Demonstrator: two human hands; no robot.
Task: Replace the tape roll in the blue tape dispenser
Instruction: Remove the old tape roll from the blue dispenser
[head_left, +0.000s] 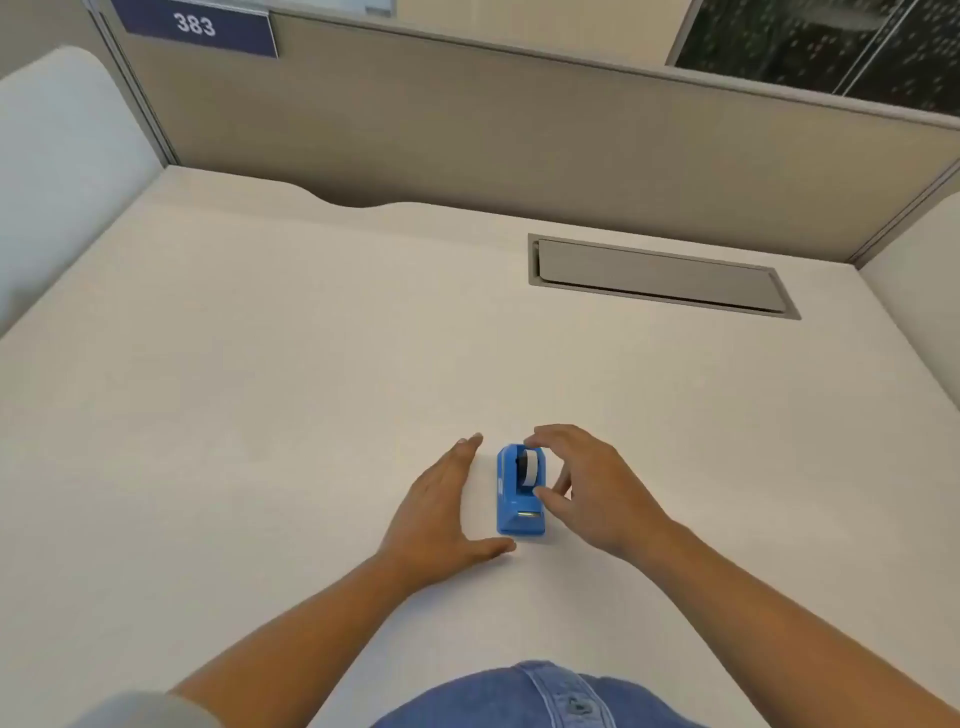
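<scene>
A small blue tape dispenser (511, 499) stands on the white desk (260, 389), cutter end toward me. A white tape roll (530, 467) sits in its cradle. My left hand (441, 509) lies flat on the desk just left of the dispenser, fingers extended, thumb near its front corner, holding nothing. My right hand (587, 488) curves around the dispenser's right side, fingertips over the back of the roll and thumb by the body, fingers spread; whether they touch is unclear.
A grey cable hatch (660, 275) is set into the desk at the back right. Beige partition walls (467, 119) enclose the desk, with a "383" sign (195, 25) at upper left. A white curved panel (57, 171) stands at the left.
</scene>
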